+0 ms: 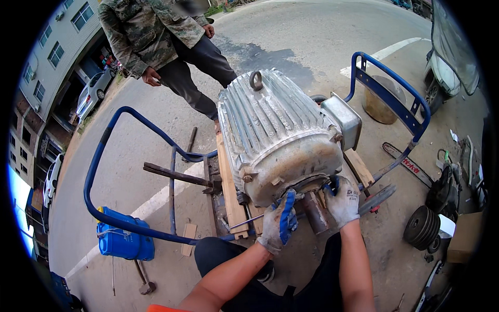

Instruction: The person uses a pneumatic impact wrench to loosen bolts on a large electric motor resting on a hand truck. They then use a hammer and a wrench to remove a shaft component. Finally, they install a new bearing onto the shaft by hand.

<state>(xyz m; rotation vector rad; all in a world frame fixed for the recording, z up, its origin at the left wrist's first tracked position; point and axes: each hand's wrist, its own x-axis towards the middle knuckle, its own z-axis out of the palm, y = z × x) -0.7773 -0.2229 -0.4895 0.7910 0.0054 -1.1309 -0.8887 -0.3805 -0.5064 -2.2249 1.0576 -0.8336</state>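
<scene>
A large silver-grey electric motor [283,125] with a finned housing lies on wooden boards, its rusty shaft [316,213] pointing toward me. Both my hands wear grey-white gloves with blue palms. Left of the shaft, my left hand [279,222] is closed, its fingertips close to the dark ring [309,183] around the shaft. A thin metal rod [246,222] sticks out leftward from this fist; its other end is hidden. On the shaft's right side, my right hand [343,202] has its fingers curled in at the end cover's lower edge. What they grip is hidden.
A blue tubular frame [89,171] surrounds the motor. Another person [171,47] stands beyond it. A blue jug [122,236] and a hammer [146,287] are at left. At right lie a chainsaw [410,165], a black grooved pulley [422,228] and a cardboard box [466,238].
</scene>
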